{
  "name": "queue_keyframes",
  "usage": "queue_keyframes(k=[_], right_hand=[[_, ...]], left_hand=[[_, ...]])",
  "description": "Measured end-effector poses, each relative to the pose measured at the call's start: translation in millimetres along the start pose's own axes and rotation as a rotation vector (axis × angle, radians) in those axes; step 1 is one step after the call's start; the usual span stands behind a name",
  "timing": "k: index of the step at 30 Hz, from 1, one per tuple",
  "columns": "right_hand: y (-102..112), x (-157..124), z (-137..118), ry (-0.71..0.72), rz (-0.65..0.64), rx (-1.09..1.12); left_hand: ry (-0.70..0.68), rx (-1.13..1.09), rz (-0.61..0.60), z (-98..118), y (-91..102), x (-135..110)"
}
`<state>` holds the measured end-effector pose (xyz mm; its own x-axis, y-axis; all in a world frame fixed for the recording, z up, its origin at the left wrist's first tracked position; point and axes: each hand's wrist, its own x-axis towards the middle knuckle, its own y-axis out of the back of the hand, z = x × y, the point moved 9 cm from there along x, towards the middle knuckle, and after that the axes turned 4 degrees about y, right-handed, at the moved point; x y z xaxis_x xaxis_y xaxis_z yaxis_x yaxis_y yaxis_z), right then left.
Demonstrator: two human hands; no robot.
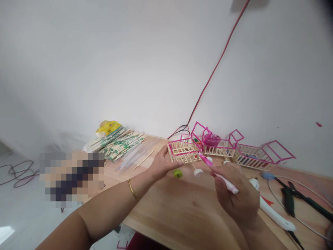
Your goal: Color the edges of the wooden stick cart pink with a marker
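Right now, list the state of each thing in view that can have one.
Left hand, gripping
Right hand, gripping
Held stick frame, pink upper bars, bare wood below
Brush or pen, pink-smeared, slanted, tip near the frame
Pink cup, contents unclear
Yellow plastic bag, crumpled
Green-and-white wrapped sticks, piled loosely
White corded tool, lying down, power unclear

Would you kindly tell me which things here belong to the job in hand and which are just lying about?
Apparently in the job:
stick frame, in the left hand
pink-and-white applicator, in the right hand

Apparently lying about:
yellow packet
wrapped sticks
white corded tool
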<state>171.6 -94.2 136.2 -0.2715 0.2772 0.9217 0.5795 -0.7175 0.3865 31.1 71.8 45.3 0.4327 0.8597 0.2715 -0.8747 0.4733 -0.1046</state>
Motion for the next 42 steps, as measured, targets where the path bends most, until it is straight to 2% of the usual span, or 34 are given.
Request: queue_keyframes(k=[9, 42], right_hand=[[-8.8, 0.8, -0.6, 0.013, -0.039, -0.024], [-10.3, -0.6, -1.6, 0.012, -0.065, -0.052]], left_hand=[[-0.001, -0.023, -0.009, 2.5, -2.3, -1.0], [0.001, -0.032, -0.003, 3.9, -1.5, -2.0]])
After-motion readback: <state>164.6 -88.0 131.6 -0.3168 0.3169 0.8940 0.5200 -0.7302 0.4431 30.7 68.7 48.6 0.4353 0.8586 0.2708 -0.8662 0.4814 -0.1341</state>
